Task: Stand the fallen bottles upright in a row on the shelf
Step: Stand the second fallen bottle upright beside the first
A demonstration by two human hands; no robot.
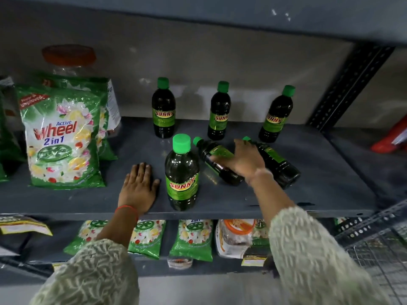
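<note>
Right hand (243, 159) fingers spread, closing over fallen dark green-capped plastic bottle (217, 160); left hand (138, 188) flat, empty, on grey shelf (319, 172). Bottle looks full, heavy, smooth, prone to roll: grip mid-body at label.

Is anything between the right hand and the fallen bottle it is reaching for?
Nothing visible. The right hand is already over the nearer fallen bottle, its fingers on the label. The second fallen bottle lies behind the hand, and the front upright bottle stands to its left.
</note>
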